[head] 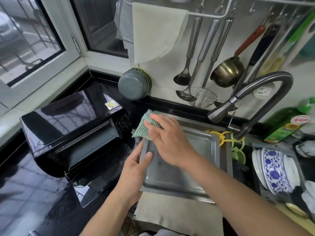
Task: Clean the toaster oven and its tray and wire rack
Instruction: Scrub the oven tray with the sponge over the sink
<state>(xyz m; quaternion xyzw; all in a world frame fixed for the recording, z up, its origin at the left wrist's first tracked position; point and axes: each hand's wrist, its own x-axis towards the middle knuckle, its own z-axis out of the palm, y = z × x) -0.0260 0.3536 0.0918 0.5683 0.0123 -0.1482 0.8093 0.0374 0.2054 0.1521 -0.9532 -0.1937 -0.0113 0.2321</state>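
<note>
While the left hand [136, 160] is gripping the near-left rim of the shallow rectangular steel tray [201, 150] over the sink, the right hand [167, 138] is pressing a green striped scouring cloth [144, 126] at its far-left corner, with the tray's long axis running away from the person.

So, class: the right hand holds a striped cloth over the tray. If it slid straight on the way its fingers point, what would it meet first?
The right hand points up-left, past the tray rim. Probably the toaster oven, at its control-knob end, comes first, though depth is hard to judge in one view.
</note>
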